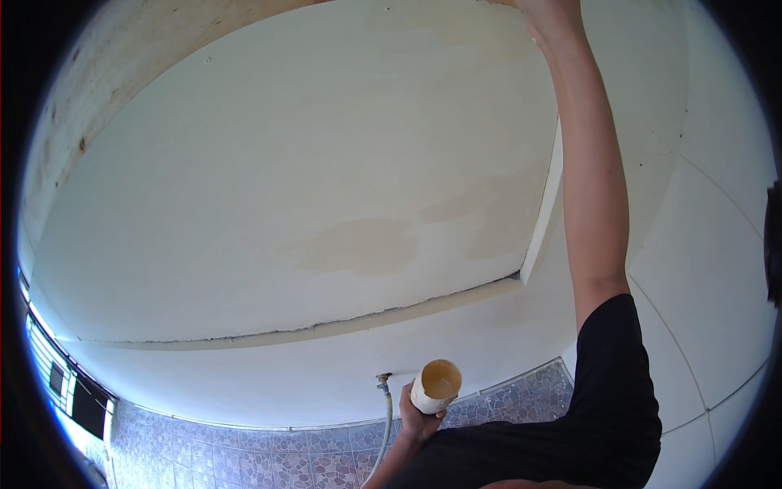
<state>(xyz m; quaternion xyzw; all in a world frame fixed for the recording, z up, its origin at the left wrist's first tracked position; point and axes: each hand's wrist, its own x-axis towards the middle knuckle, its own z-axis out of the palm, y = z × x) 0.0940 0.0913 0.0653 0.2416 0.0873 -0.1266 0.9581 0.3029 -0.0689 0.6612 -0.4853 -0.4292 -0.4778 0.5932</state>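
Observation:
My left hand (417, 424) is low in the view, its fingers closed around a whitish cylindrical container (430, 401). The container is smeared on the outside, and tan-coloured material shows inside its open mouth. My right arm stretches straight up along a pale wall surface (326, 163). At the top edge only the wrist and part of my right hand (554, 15) show; its fingers are cut off, so what it holds, if anything, is hidden. Darker, damp-looking beige patches (366, 244) mark the pale surface left of the right forearm.
A brass tap (384, 379) with a pale hose (386, 432) sticks out of the lower wall beside the container. A rough dark gap (314, 328) runs under the pale surface. Stone-patterned tiles (309, 466) lie below. A barred gate (61, 375) stands at the far left.

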